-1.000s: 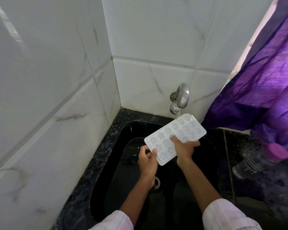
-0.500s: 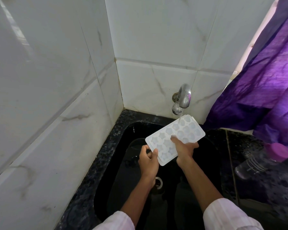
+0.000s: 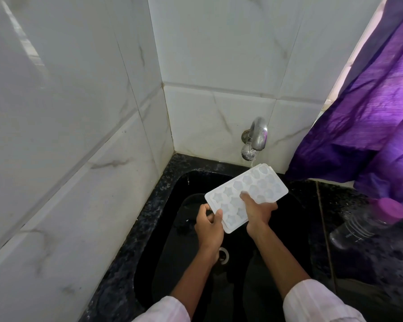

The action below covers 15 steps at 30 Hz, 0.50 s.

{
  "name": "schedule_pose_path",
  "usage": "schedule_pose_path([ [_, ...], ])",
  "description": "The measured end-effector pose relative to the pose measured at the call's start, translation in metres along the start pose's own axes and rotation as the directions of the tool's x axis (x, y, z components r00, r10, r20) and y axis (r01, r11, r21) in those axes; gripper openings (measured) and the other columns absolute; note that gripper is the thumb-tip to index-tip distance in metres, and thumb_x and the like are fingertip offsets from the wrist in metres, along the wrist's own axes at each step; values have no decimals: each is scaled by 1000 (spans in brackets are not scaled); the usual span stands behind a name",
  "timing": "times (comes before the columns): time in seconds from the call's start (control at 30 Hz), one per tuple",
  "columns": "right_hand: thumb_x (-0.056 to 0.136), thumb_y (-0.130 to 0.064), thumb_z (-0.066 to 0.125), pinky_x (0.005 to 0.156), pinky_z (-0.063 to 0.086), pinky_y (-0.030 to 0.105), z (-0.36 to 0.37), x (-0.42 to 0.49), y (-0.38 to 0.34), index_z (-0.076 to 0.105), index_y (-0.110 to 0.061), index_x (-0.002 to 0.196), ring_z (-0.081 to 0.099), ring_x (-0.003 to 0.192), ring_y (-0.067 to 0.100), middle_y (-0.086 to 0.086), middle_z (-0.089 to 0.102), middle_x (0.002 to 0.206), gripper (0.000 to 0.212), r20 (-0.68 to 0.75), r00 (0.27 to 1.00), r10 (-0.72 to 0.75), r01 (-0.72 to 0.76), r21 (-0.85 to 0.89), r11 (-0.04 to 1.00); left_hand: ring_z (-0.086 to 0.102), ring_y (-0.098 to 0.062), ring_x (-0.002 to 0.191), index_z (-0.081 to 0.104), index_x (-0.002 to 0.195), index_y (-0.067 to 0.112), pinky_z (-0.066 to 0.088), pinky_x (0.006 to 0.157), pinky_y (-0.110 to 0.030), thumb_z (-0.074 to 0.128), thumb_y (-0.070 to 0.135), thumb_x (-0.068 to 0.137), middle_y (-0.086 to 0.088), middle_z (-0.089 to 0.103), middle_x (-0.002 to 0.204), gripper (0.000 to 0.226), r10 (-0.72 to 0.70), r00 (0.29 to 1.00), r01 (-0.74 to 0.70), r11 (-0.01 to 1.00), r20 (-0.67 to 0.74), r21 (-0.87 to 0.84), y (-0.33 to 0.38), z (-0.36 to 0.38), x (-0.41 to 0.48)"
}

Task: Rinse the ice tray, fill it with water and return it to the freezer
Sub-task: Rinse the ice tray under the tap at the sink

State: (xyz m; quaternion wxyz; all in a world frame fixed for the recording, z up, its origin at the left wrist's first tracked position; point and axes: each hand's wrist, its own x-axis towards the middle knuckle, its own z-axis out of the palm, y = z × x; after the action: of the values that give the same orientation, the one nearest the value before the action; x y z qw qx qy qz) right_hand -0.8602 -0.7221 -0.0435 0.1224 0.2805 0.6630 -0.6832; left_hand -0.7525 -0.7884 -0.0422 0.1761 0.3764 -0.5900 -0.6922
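I see the left hand [image 3: 209, 225] pinching the ice tray [image 3: 262, 182] at its seven-o'clock corner, the right hand [image 3: 258, 213] clamped on its near edge, and the tap [image 3: 256, 135] streaming onto its one-o'clock corner.

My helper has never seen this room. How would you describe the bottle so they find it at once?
Start at the black sink in the tiled corner. On the dark speckled counter to its right, below the purple curtain, sits the bottle. It is the only clear container there, with a pinkish-purple cap.
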Motion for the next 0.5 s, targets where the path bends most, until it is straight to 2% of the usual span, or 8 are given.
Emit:
schedule_pose_path([
  [0.13,71,-20,87,96,54,50,1,2,0,23,-19,139,60,109,28,8,53,125,93,21,1000,0,0,9,1000,75,-13,88,58,104,20,62,76,-32,60,15,98,-2,77,94,8,-7,1000,7,1000,-4,-3,0,0,1],
  [0.27,71,-16,85,94,54,50,0,4,-1,25,-20,138,61,107,28,6,54,121,90,90,995,36,-38,20,999,74,-11,86,57,102,19,58,65,-21,61,15,97,-1,76,92,7,18,1000,-18,1000,-16,8,4,-2,-3],
  [0.33,72,-18,81,87,57,49,-2,7,2,34,-16,131,63,104,27,6,59,121,76,168,985,52,-60,43,997,73,-10,85,55,97,17,53,60,-16,63,14,96,0,74,90,8,59,997,-57,997,-41,44,7,-4,-5],
  [0.43,85,-35,70,72,56,40,-8,6,8,53,-23,124,66,103,26,6,65,121,45,291,954,79,-105,77,991,66,-8,78,50,87,12,49,56,-14,66,13,93,1,66,84,17,177,983,-166,965,-40,202,6,-16,-3],
  [0.5,93,-43,62,78,55,39,-12,5,14,55,-24,126,64,106,26,8,63,127,39,356,929,103,-138,72,988,58,-5,67,47,82,12,45,54,-14,67,12,92,2,61,75,22,332,943,-319,876,28,360,0,-28,-1],
])
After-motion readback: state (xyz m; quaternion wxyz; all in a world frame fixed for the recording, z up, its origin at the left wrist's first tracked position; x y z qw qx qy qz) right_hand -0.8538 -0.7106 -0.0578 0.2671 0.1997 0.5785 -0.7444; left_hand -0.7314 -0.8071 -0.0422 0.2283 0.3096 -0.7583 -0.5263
